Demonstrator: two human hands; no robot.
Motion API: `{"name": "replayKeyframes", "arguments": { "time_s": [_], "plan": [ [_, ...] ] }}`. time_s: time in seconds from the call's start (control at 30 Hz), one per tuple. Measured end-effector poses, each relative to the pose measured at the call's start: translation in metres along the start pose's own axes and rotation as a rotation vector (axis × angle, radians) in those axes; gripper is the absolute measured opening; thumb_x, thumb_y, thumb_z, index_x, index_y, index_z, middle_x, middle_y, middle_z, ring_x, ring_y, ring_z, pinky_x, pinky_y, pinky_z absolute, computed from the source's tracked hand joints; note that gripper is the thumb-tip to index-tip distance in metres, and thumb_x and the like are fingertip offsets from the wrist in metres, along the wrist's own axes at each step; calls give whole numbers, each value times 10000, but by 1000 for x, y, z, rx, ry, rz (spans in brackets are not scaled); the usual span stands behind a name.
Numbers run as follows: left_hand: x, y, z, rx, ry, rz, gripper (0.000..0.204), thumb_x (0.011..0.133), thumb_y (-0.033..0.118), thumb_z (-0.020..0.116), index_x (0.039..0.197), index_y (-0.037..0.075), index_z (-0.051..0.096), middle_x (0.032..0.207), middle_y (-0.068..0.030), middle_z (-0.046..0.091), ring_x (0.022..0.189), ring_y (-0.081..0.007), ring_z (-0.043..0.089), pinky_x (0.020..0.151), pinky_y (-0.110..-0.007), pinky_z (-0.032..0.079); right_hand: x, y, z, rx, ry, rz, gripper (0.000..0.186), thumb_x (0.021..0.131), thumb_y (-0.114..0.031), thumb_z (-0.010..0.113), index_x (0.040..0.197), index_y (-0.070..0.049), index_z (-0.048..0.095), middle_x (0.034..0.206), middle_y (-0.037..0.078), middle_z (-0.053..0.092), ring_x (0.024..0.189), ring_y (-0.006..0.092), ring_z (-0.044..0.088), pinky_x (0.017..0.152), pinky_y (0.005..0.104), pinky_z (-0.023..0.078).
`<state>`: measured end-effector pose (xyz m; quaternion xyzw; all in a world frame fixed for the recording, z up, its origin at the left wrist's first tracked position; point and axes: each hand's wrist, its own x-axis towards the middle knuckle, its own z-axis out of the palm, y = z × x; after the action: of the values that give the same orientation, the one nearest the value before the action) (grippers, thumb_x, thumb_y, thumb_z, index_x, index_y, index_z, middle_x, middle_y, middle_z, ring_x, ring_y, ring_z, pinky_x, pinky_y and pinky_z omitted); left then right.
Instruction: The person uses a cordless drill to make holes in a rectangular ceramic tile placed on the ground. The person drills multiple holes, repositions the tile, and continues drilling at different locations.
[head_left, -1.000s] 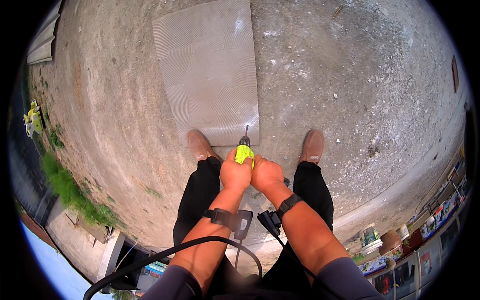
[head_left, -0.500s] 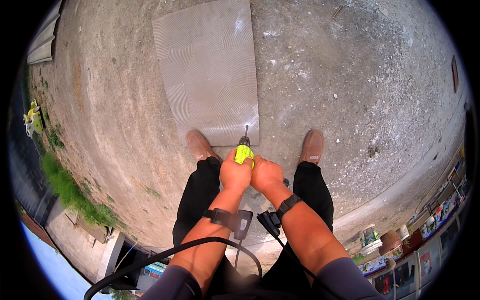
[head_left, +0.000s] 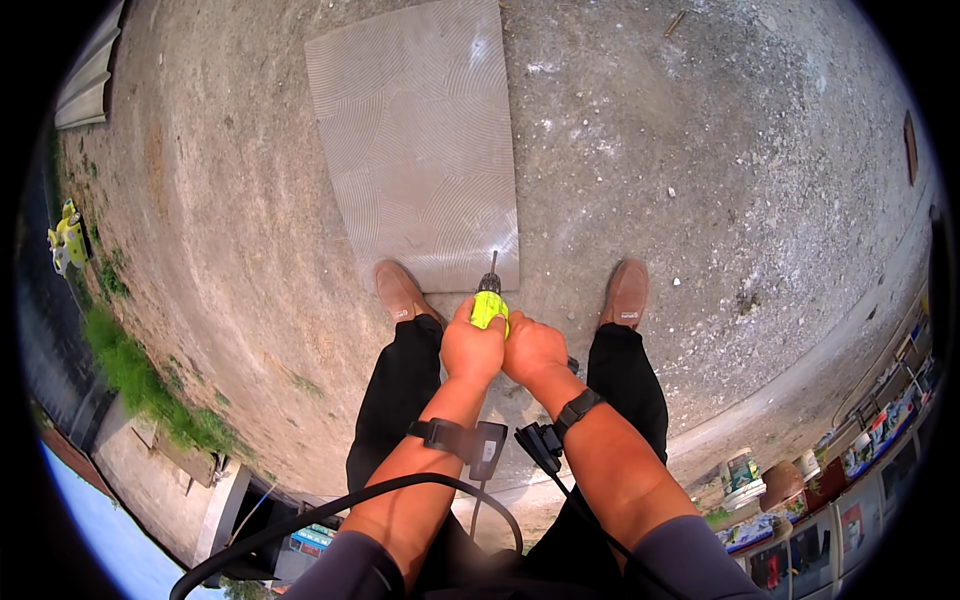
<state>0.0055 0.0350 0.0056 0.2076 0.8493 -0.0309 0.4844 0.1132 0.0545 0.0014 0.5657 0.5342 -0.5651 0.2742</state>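
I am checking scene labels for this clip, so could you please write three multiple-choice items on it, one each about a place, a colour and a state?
1. Where does the drill's bit meet the grey tile?
A. near its close right corner
B. at its far left corner
C. at its middle

2. What colour is the drill's body?
A. red
B. yellow-green
C. blue

3. How is the drill held?
A. left hand only
B. both hands
C. lying loose

Key:
1 A, the bit sits at the tile's near right corner.
2 B, the drill is yellow-green.
3 B, the left hand and right hand both wrap it.
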Motion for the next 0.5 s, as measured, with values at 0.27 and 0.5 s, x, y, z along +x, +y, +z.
{"name": "replayKeyframes", "arguments": {
  "time_s": [0.27,0.5],
  "plan": [
    [-1,-2,3,9,18,2,627,811,331,697,1346,29,571,1149,-245,681,1066,-380,666,922,-420,514,0,1,1,3,-14,9,301,909,-296,528,1062,-45,591,1013,203,715,955,369,695,829,459,542],
    [0,-3,2,6,14,-2,625,808,332,702,1342,32,575,1141,-247,683,1060,-380,668,917,-421,517,1,4,11,-1,107,-31,174,863,-185,586,960,-41,593,888,205,716,833,362,712,744,450,564]
  ]
}}
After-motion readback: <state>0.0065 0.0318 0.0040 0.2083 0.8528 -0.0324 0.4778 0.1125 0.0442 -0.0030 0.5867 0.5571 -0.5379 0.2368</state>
